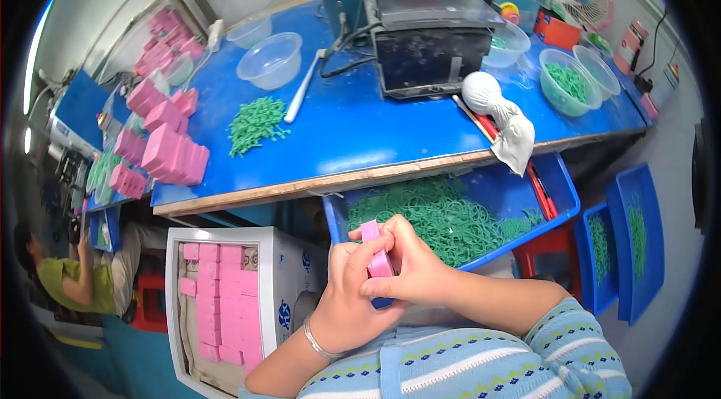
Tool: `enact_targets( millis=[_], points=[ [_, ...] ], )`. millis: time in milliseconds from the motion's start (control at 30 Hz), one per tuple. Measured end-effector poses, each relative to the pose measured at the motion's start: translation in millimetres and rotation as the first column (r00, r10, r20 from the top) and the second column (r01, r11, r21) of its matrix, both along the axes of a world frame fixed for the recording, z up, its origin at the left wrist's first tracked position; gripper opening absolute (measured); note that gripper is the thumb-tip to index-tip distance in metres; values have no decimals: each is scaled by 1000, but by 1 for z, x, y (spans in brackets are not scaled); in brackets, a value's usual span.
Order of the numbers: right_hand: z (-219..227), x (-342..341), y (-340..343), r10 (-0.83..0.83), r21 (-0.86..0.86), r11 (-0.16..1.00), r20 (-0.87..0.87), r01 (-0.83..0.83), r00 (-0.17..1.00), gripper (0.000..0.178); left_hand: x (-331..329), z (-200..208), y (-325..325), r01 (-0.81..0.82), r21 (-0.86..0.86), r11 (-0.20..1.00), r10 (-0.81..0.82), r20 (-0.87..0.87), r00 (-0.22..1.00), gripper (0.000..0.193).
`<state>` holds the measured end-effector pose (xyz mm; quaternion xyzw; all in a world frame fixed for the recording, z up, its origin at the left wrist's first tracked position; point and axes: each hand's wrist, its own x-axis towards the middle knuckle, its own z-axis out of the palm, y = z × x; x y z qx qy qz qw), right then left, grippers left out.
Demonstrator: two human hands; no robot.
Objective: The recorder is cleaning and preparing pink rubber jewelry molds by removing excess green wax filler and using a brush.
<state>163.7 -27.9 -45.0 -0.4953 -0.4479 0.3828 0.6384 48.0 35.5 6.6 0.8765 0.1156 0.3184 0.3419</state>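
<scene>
Both of my hands are closed around one small pink block (380, 261), low in front of my body. My left hand (342, 309), with a silver bangle at its wrist, grips it from the left. From the other side my right hand (414, 264) wraps its fingers and thumb about it. Much of the block is hidden by my fingers. Just beyond my hands sits a blue tray (565, 183) filled with thin green wax-like pieces (443, 211). Two red-handled tools (542, 192) lie at its right end.
A white box (279, 286) of pink blocks (239, 298) stands left. On the blue table (338, 144) are a green heap (257, 125), a white stick (303, 91), stacked pink blocks (171, 147), plastic bowls (270, 61) and a dark machine (428, 54). Another person (79, 279) sits far left.
</scene>
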Motion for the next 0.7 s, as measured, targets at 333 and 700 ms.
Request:
enact_targets(
  millis=[333, 700],
  points=[
    [9, 9, -14, 201, -142, 933, -558, -331, 805, 44, -8, -9, -2, -5, -234, 972, -30, -145, 989, 73],
    [23, 8, -32, 146, -224, 943, -383, -245, 912, 31, -7, -28, -16, 130, -344, 930, -134, 13, 991, 76]
  ],
)
